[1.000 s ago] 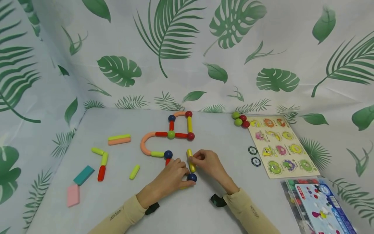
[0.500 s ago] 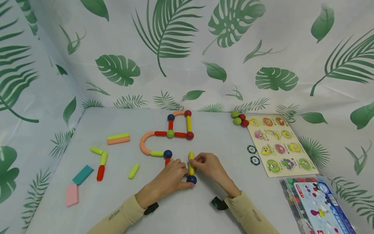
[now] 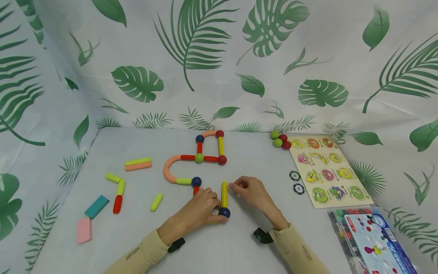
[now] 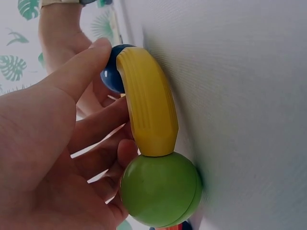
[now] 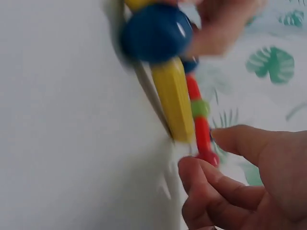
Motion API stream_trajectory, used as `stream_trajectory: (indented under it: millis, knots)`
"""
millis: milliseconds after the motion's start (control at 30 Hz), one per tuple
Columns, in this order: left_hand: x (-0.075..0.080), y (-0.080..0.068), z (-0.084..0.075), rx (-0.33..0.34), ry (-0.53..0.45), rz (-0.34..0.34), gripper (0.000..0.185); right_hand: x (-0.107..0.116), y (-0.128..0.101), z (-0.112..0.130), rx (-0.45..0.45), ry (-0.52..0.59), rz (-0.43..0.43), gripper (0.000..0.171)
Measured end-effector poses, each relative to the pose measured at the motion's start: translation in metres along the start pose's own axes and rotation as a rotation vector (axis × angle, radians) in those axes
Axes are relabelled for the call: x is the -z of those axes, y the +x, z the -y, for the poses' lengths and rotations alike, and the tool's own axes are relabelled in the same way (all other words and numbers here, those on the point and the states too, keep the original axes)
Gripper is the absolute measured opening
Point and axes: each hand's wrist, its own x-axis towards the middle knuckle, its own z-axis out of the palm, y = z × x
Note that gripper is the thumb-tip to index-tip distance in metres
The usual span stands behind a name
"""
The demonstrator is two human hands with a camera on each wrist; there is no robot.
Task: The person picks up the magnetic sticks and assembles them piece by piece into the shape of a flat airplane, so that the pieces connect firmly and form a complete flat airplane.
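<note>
the worktop [image 3: 239, 243] fills the lower half of the head view, draped like the backdrop in leaf-print cloth. the puzzle board [image 3: 326, 171] lies at right, a plastic box [image 3: 373, 239] in the lower right corner. the rod-and-ball figure [image 3: 200, 158] sits at centre, loose rods and two flat blocks to its left.

the step in hand looks like fixing a new corner at the figure's lower edge. the left hand [image 3: 195, 213] lies low at centre, its fingers [image 4: 81, 72] curled around a curved yellow rod [image 4: 148, 105] that joins a green ball [image 4: 160, 189] and the blue ball [image 3: 224, 212]. the straight yellow rod [image 3: 224, 194] stands up-frame from that blue ball, touching it. the right hand [image 3: 251, 192] sits just right of the rod's upper end, fingers [image 5: 225, 187] loosely curled, near the tip but apart from it and holding nothing.

judging from the layout, the next move calls for another ball at the rod's free top end; the spare balls [image 3: 280, 140] wait at the puzzle board's upper left corner, well apart from either hand.
</note>
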Motion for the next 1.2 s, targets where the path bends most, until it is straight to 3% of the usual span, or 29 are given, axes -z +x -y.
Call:
stream_trajectory:
  millis: [433,633,733,933,1200]
  knots:
    - [0.007,0.001,0.004,0.046,-0.049,-0.021,0.046,0.093,0.045,-0.055,-0.087,-0.022,-0.344,0.034]
    - [0.009,0.001,0.006,0.065,-0.051,-0.01,0.047,0.126,0.067,-0.082,-0.146,0.011,-0.495,0.034]
    - [0.009,0.0,0.006,0.071,-0.067,-0.004,0.047,0.137,0.075,-0.092,-0.192,0.041,-0.499,0.038]
    - [0.008,0.0,0.008,0.074,-0.076,-0.009,0.047,0.149,0.087,-0.1,-0.266,0.061,-0.416,0.05]
    - [0.01,0.0,0.011,0.069,-0.081,-0.022,0.043,0.148,0.098,-0.102,-0.289,0.029,-0.336,0.05]
